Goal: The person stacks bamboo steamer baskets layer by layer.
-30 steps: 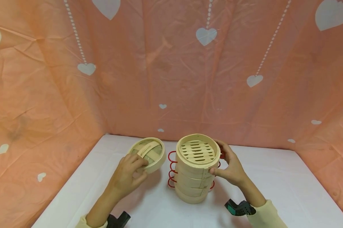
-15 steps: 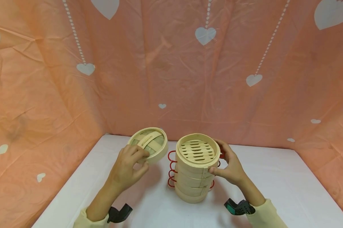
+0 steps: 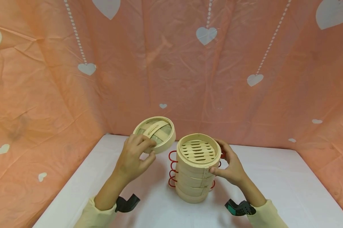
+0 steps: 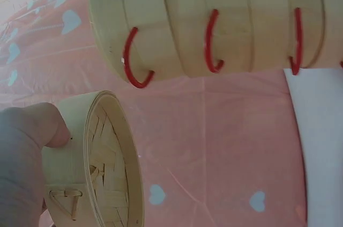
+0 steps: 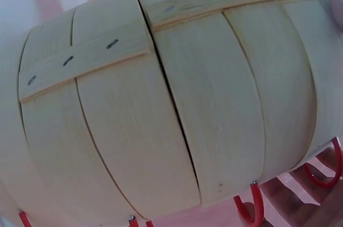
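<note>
A round bamboo steamer lid (image 3: pixel 169 139) with a woven top and a strap handle tilts in the air, left of the stack. My left hand (image 3: pixel 133 158) grips it, the thumb pressed on its rim in the left wrist view, where the woven underside of the lid (image 4: pixel 110 173) shows. The stacked bamboo steamer baskets (image 3: pixel 190 185) stand upright, red loop handles (image 3: pixel 172 172) down both sides, a slatted base (image 3: pixel 197 150) visible in the uncovered top tier. My right hand (image 3: pixel 231 166) holds the upper right of the stack, thumb in front; its fingers (image 5: pixel 289 200) reach behind near the red loops.
A white-covered table (image 3: pixel 274 180) lies beneath. Behind and at both sides hangs a pink-orange cloth (image 3: pixel 183 82) printed with white hearts. Black devices are strapped at the left wrist (image 3: pixel 127 203) and right wrist (image 3: pixel 240 208).
My left hand has raised the lid and carried it right, closer to the top of the stack. The right hand and the stack have stayed in place.
</note>
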Tool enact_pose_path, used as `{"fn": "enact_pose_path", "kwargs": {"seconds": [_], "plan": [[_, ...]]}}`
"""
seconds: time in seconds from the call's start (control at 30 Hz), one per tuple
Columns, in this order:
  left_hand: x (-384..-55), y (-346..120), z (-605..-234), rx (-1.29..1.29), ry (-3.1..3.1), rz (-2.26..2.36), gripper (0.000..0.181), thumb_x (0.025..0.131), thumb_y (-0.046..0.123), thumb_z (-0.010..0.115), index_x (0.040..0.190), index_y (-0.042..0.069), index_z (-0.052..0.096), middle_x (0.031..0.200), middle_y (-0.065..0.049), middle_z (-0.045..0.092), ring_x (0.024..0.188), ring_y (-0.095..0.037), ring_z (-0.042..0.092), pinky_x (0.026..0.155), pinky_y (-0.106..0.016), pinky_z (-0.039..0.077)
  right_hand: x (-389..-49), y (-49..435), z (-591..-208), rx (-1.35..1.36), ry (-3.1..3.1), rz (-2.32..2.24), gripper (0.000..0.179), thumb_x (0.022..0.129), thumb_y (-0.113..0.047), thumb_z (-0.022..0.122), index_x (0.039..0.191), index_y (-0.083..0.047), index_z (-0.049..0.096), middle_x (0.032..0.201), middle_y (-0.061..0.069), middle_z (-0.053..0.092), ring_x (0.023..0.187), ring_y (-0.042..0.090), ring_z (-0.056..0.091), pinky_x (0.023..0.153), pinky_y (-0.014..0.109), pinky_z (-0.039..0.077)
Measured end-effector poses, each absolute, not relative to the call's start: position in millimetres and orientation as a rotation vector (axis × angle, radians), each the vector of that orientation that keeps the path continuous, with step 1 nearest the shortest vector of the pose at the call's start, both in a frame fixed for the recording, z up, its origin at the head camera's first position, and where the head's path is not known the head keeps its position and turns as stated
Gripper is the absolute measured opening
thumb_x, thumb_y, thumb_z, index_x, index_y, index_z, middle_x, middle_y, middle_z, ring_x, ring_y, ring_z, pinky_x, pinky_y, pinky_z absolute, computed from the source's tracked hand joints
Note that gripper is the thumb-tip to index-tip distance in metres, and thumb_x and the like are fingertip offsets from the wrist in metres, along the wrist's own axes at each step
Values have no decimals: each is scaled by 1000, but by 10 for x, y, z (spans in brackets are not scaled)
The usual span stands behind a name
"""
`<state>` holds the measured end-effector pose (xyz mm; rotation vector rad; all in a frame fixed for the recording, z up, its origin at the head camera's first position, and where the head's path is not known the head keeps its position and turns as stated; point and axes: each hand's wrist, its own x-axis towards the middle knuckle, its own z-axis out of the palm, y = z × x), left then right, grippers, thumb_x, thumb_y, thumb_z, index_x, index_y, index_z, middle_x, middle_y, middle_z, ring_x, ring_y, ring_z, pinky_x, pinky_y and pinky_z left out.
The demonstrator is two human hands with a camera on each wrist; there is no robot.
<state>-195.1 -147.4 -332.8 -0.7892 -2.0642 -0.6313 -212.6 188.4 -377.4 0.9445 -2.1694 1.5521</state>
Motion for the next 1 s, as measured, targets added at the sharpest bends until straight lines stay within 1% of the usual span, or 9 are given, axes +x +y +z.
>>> {"fn": "enact_pose_path", "kwargs": {"seconds": [0.3,0.47,0.63,0.8,1.0], "plan": [[-2002,-1282,-3198,-898,-1959,-652,18,71,7,68,89,13,69,88,1,62,83,-19,49,75,-34,39,-2129,1891,-3776,951,-2169,1548,91,64,-24,87,142,-8,42,128,8,54,108,7,51,83,23,44],[-1993,-1168,-3124,-935,-1971,-663,17,74,9,69,91,13,69,91,1,63,85,-20,50,77,-33,40,-2128,1890,-3775,955,-2167,1548,91,65,-24,87,142,-8,41,128,8,55,107,8,52,81,23,44],[-2002,-1067,-3048,-979,-1980,-628,18,75,10,69,93,13,69,94,0,63,87,-20,52,79,-33,42,-2131,1894,-3773,963,-2161,1546,91,65,-24,87,142,-8,41,128,8,55,107,8,52,82,22,44],[-2020,-976,-3003,-1024,-1979,-611,19,75,11,70,94,14,69,95,1,63,86,-18,52,78,-33,43,-2151,1905,-3800,965,-2157,1555,90,66,-24,87,142,-8,41,128,5,55,107,7,53,83,22,44],[-2025,-896,-2974,-1070,-1985,-586,19,76,11,69,95,15,68,95,2,62,88,-17,53,79,-33,45,-2161,1907,-3819,966,-2158,1527,90,67,-27,86,142,-8,41,126,3,56,105,7,53,80,23,44]]}}
